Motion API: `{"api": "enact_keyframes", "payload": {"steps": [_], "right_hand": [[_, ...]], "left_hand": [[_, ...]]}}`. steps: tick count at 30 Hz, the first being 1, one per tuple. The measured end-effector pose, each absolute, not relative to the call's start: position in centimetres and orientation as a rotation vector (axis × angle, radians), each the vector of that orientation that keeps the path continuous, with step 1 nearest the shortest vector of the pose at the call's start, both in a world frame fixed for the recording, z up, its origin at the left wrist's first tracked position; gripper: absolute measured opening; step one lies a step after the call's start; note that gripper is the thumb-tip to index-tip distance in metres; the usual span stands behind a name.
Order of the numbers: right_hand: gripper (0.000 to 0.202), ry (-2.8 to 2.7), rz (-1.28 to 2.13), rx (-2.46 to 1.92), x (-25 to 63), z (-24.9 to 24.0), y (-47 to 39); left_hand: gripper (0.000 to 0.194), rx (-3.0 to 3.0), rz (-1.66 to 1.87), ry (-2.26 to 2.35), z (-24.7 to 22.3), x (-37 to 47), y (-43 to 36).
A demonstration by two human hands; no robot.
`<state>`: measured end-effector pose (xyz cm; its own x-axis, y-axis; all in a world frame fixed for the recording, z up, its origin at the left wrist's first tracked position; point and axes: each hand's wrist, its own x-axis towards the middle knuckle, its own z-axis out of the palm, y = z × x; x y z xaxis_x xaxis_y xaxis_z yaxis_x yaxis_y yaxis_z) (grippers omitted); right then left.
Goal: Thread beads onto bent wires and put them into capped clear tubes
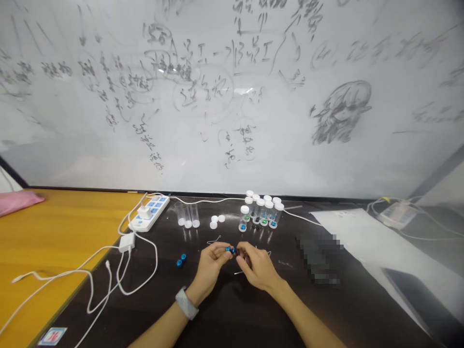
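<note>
Head view: here's the left hand (210, 266), fingertips pinching a small, shiny blue, metallic-looking piece (228, 249). It sits between both hands, long axis apparently crosswise, left hand nearer; the right hand (257, 267) curls at its dark far end, its grip impossible to tell.

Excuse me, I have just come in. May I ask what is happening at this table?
A person is handling small parts at a dark table. A small blue piece is in the grip of the left hand; the right hand is close beside it, by something dark too small to identify. Two other blue pieces lie to the left. Farther back stand three clear tubes, some loose white caps and a group of white-topped tubes.
</note>
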<state>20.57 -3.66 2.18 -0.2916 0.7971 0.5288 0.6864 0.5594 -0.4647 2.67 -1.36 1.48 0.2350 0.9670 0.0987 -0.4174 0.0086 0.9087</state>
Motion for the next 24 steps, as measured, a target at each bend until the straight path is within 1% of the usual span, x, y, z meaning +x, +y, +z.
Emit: {"api": "enact_keyframes", "payload": {"steps": [3, 4, 6, 7, 10, 13, 15, 16, 19, 22, 24], "right_hand": [[0.015, -2.092, 0.125, -1.187, 20.59, 1.95, -3.57], [0.018, -2.103, 0.113, -1.184, 20.58, 1.86, -3.53], [0.030, -2.103, 0.127, -1.180, 20.58, 1.76, -3.47], [0.030, -2.088, 0.142, -1.183, 20.60, 1.76, -3.47], [0.014, -2.068, 0.140, -1.188, 20.69, 1.85, -3.54], [0.015, -2.096, 0.090, -1.183, 20.68, 1.82, -3.55], [0.027, -2.103, 0.089, -1.177, 20.65, 1.74, -3.50], [0.029, -2.095, 0.102, -1.173, 20.65, 1.72, -3.48], [0.015, -2.051, 0.107, -1.163, 20.63, 1.78, -3.46], [0.016, -2.058, 0.058, -1.158, 20.58, 1.87, -3.43], [0.027, -2.075, 0.067, -1.151, 20.58, 1.88, -3.41]], "left_hand": [[0.027, 1.031, 1.225, 0.699, 1.62, 2.71, -1.48], [0.027, 1.032, 1.224, 0.704, 1.66, 2.73, -1.52], [0.027, 1.033, 1.220, 0.709, 1.70, 2.76, -1.58], [0.027, 1.032, 1.219, 0.708, 1.72, 2.77, -1.60], [0.027, 1.027, 1.218, 0.705, 1.77, 2.75, -1.58], [0.028, 1.027, 1.218, 0.710, 1.81, 2.73, -1.53], [0.028, 1.029, 1.221, 0.710, 1.78, 2.73, -1.50], [0.028, 1.031, 1.221, 0.709, 1.75, 2.73, -1.49], [0.027, 1.038, 1.219, 0.707, 1.62, 2.71, -1.48], [0.026, 1.044, 1.214, 0.709, 1.50, 2.70, -1.47], [0.026, 1.047, 1.216, 0.712, 1.44, 2.70, -1.43]]}}
